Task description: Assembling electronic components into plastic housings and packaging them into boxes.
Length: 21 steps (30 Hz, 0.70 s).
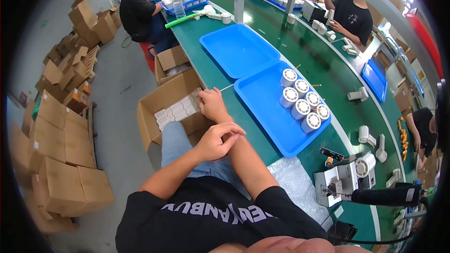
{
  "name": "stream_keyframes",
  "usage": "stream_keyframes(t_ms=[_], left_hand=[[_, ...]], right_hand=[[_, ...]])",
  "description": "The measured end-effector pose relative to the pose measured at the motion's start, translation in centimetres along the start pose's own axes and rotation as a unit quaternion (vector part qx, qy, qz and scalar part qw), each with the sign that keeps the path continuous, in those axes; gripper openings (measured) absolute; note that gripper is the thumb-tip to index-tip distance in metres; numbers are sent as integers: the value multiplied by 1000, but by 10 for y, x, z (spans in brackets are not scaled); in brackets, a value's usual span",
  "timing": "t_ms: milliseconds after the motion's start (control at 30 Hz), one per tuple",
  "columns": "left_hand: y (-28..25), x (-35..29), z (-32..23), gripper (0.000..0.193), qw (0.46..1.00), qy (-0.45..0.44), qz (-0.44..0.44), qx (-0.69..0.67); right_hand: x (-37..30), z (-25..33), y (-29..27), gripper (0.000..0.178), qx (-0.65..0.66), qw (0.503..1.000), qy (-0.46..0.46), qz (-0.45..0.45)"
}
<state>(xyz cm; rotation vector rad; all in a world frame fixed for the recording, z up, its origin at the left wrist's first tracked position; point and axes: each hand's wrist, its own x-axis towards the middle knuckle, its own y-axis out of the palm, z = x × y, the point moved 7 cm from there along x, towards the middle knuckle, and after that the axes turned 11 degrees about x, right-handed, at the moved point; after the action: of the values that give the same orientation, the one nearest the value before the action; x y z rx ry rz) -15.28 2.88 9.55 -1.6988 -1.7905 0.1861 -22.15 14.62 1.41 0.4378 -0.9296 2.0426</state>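
Note:
My left hand (216, 141) rests against my right forearm, its fingers bent and drawn together, with nothing visible in them. Above it, my right hand (213, 105) reaches left over the side of an open cardboard box (149, 136). Its fingers are curled beside white rectangular pieces (177, 112) stacked in rows in the box; whether they hold one is hidden. To the right, a blue tray (262, 115) lies on the green workbench (197, 47), with several white cylindrical parts with vented tops (301, 107) grouped along its far right side.
A second blue tray (239, 49) adjoins the first. A grey bench device (328, 185) with a black-handled tool (386, 195) stands at right, near bubble wrap (293, 182). A conveyor (328, 79) carries white dryer-like housings (358, 94). Cartons (61, 131) are stacked left; several people work nearby.

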Motion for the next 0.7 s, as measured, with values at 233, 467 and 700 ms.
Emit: stream_keyframes(t_ms=[233, 467, 700], left_hand=[[-23, -31, 14, 15, 998, 16, -52, -13], [-55, -75, 17, 35, 974, -52, -29, -220], [-122, -66, -148, 27, 795, 325, 52, -510]], right_hand=[[2, -1, 1, 17, -23, 999, 10, 26], [-9, 7, 3, 18, -50, 997, -17, 56], [-4, 30, 4, 15, -83, 994, -59, 41]])
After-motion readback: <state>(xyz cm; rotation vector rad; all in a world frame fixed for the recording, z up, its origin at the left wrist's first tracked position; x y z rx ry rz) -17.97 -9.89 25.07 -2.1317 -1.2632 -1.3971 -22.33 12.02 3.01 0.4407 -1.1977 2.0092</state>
